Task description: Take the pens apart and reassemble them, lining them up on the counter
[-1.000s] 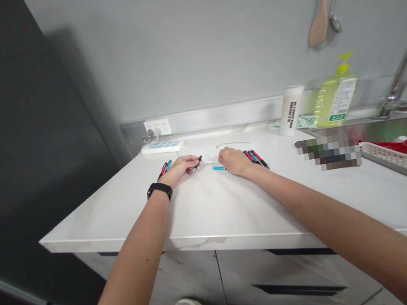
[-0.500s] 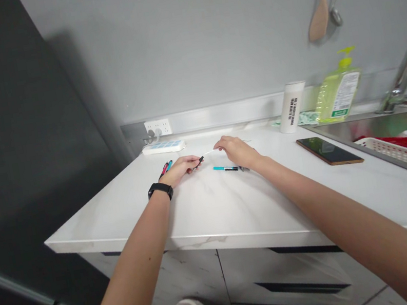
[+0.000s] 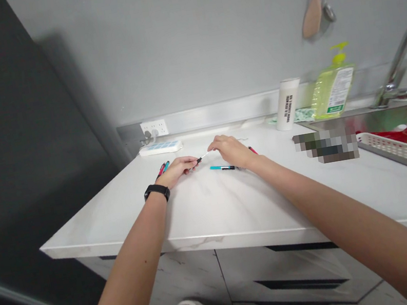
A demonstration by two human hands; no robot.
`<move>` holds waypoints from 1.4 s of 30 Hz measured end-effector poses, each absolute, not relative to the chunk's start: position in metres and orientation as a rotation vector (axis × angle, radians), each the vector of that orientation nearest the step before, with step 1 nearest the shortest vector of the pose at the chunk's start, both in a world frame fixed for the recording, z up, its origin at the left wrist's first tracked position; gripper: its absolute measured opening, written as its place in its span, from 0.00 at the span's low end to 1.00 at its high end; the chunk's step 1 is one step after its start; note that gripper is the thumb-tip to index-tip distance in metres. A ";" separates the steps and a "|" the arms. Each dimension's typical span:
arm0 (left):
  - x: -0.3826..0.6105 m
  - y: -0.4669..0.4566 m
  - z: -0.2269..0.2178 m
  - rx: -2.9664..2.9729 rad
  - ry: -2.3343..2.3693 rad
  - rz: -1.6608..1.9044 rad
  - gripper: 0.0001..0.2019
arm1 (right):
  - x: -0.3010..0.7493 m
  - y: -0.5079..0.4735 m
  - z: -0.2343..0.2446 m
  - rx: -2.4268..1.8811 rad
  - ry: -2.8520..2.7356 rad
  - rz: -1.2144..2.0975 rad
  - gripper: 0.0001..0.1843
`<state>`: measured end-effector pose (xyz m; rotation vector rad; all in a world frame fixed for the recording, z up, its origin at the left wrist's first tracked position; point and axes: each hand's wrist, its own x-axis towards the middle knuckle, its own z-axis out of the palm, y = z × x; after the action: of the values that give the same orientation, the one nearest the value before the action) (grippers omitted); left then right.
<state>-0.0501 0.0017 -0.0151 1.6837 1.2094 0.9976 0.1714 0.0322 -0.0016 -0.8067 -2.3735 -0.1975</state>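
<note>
My left hand [image 3: 177, 171] is closed around a black pen part [image 3: 199, 160] on the white stone counter [image 3: 211, 198]. A slim white rod [image 3: 204, 156] runs from that part to the fingertips of my right hand [image 3: 230, 151], which seem to pinch it. Below them, a teal and black pen [image 3: 222, 168] lies on the counter. Left of my left hand lie a pink pen [image 3: 160, 170] and a teal pen [image 3: 166, 166]. A red pen end [image 3: 252, 150] shows beyond my right hand, partly hidden.
A steel sink [image 3: 389, 119] with a white basket [image 3: 399, 153] lies to the right, past a pixelated patch [image 3: 325, 146]. A soap bottle [image 3: 333, 89], a white bottle [image 3: 288, 104] and a power strip [image 3: 160, 149] stand along the wall. A spatula [image 3: 313, 4] hangs above.
My right hand has lifted from the counter and moved back, and its fingers now reach the white rod. The pens once under that hand no longer show as a group.
</note>
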 end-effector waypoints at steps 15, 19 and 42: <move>-0.049 0.000 -0.015 1.704 1.135 0.976 0.13 | 0.153 0.014 -0.002 -0.640 -2.254 -0.005 0.17; -0.051 0.002 -0.016 1.710 1.129 0.967 0.13 | 0.148 0.015 -0.003 -0.912 -2.046 0.120 0.20; -0.047 0.006 -0.019 1.544 1.205 1.194 0.16 | 0.164 0.018 -0.006 -1.177 -2.508 0.199 0.20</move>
<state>-0.0470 0.0058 -0.0189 1.5441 1.2048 1.1943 0.1637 0.0181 -0.0061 -1.1773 -2.5085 0.1993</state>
